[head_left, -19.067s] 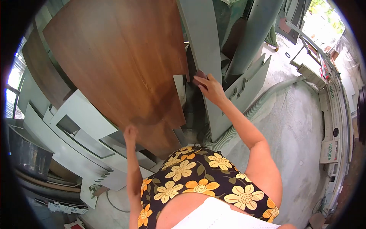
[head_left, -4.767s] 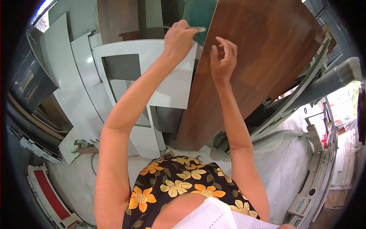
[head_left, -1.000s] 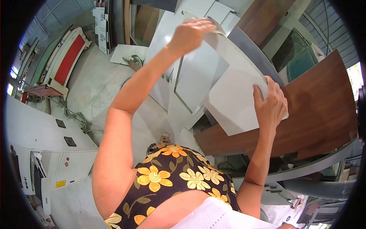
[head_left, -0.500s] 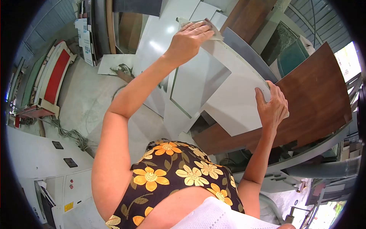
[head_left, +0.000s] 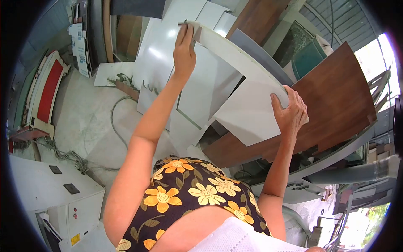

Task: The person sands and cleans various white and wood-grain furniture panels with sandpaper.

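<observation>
A white cut-out panel (head_left: 258,111) stands in front of me, with a long curved edge and a large notch. My left hand (head_left: 184,56) is at its far left corner, fingers stretched over the edge and pressing a thin rag against it. Only a small brownish-grey part of the rag (head_left: 197,34) shows beside the fingers; the rest is hidden. My right hand (head_left: 290,111) grips the panel's curved edge near its right end, thumb on the face and fingers wrapped over the far side.
Brown wood-grain boards (head_left: 336,92) and a grey board (head_left: 260,54) lean behind the panel. White sheets (head_left: 163,50) stand at the back. A red-and-cream machine (head_left: 50,90) is far left, a white cabinet (head_left: 58,180) nearer. A cable (head_left: 112,117) lies on the floor.
My left hand has slid left along the panel's edge to its far corner with the rag. My right hand keeps its hold on the panel. The view has shifted slightly.
</observation>
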The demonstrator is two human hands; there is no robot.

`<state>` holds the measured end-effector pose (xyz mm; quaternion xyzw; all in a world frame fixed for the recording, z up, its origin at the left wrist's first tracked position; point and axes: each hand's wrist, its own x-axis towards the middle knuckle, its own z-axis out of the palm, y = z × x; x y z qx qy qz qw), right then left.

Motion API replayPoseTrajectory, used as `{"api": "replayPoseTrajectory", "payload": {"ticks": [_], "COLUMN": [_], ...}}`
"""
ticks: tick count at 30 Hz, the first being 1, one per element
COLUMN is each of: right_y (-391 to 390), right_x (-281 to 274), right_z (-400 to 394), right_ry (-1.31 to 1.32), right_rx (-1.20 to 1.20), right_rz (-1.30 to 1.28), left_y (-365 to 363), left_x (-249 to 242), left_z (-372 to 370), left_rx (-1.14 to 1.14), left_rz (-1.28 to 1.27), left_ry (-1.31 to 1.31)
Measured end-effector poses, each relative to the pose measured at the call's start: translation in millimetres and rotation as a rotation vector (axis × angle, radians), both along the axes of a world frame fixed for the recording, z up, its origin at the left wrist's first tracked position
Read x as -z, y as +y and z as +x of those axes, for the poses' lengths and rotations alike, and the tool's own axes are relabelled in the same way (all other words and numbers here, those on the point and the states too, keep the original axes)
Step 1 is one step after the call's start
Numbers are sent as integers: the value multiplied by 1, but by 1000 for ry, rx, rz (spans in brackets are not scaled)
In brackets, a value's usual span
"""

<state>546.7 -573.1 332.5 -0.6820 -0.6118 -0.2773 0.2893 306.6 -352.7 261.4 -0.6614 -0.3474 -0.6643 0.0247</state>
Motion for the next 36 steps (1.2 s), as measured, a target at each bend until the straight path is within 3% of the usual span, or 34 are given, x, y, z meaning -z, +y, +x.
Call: {"api": "replayPoseTrajectory", "payload": {"ticks": [5, 9, 15, 18, 19, 23, 26, 33, 36], "right_y": [3, 2, 8, 9, 10, 13, 18, 27, 21], "right_x": [4, 2, 10, 13, 13, 10, 14, 15, 16], "right_z": [11, 17, 17, 8, 4, -3, 1, -6, -4], "right_ry": [2, 86, 86, 85, 85, 96, 104, 137, 105], "right_rx": [15, 35, -19, -56, -61, -72, -81, -99, -89], "right_rz": [2, 0, 56, 75, 70, 50, 63, 77, 111], "left_y": [-13, -29, -53, -78, -86, -88, -78, -24, -14], "left_x": [81, 84, -18, -53, -69, -93, -95, -75, -71], "left_z": [2, 4, 28, 30, 40, 54, 60, 51, 37], "left_rx": [24, 49, 207, 406, 493, 714, 653, 355, 339], "left_rz": [-237, -271, -67, -204, -75, -142, -256, -109, -131], "left_ry": [90, -3, -196, -302, -410, -346, -94, 258, 320]}}
